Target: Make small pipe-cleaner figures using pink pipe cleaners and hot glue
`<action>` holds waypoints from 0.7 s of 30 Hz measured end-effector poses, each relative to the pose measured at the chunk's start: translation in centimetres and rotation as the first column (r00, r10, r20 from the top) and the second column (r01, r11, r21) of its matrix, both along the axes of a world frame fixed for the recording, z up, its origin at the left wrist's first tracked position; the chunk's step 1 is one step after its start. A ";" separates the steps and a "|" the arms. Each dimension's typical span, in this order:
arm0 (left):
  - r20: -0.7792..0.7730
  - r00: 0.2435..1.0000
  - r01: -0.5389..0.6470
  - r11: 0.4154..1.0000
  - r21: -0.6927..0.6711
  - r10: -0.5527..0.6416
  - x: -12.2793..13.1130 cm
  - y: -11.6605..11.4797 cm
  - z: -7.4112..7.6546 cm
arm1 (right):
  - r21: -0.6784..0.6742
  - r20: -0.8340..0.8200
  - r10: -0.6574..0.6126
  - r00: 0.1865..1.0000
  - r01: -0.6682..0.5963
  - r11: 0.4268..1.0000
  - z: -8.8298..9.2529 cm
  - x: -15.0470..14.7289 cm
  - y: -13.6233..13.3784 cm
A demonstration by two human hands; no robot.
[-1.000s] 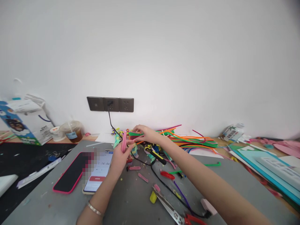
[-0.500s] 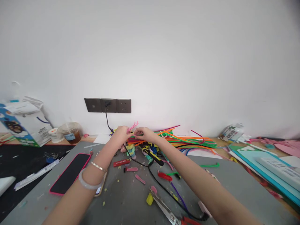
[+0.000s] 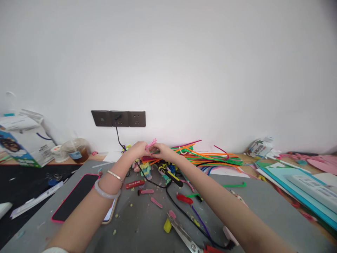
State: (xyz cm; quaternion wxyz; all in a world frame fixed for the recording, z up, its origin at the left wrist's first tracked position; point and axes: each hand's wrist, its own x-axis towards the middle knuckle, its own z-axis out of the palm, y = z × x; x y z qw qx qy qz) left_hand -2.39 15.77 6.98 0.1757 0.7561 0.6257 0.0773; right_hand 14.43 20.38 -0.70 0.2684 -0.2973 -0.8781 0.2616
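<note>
Wall and desk: white wall with a dark socket strip (image 3: 118,118); below it a grey desk (image 3: 147,228) strewn with craft litter.
Left hand (image 3: 137,150): raised at the far edge of the desk, fingers pressed together and pinching one end of the pink stems (image 3: 151,143).
Right hand (image 3: 162,151): meets the left, fingers pinching the same stems from the other side.
Pink stems: a small bunch of fuzzy wires held off the desk between both hands, ends fanning up and to the right; it looks folded or twisted, though the bunch is too small to tell which.
Done: judging by the short pink offcuts (image 3: 156,202) on the desk, some pink stems are already cut.
Left: the big heap of coloured stems (image 3: 210,157) along the wall lies mostly straight and loose.
Around: pink-cased phone (image 3: 75,196) by the left forearm, scissors (image 3: 184,237) near the front edge, a yellow-and-black tool (image 3: 171,174) just below the hands, foam sheets (image 3: 297,186) to the right, a lidded cup (image 3: 76,149) and a box (image 3: 21,144) to the left.
In the way: a black cable (image 3: 181,209) runs from the socket under the hands and across the desk.
</note>
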 end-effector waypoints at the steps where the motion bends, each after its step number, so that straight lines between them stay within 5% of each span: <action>1: 0.000 1.000 0.003 1.000 -0.004 -0.003 0.0 0.0 0.0 | 0.006 0.014 0.000 1.000 0.000 1.000 0.0 0.1 0.0; 14: 0.130 0.986 0.110 0.994 -0.028 -0.106 -1.2 -2.8 1.5 | 0.136 0.192 0.045 0.980 -0.072 0.988 1.6 0.8 -0.8; 21: 0.166 0.982 0.076 0.992 0.098 -0.092 -4.4 -7.1 7.6 | 0.200 0.199 -0.047 0.979 0.006 0.980 5.9 3.7 0.7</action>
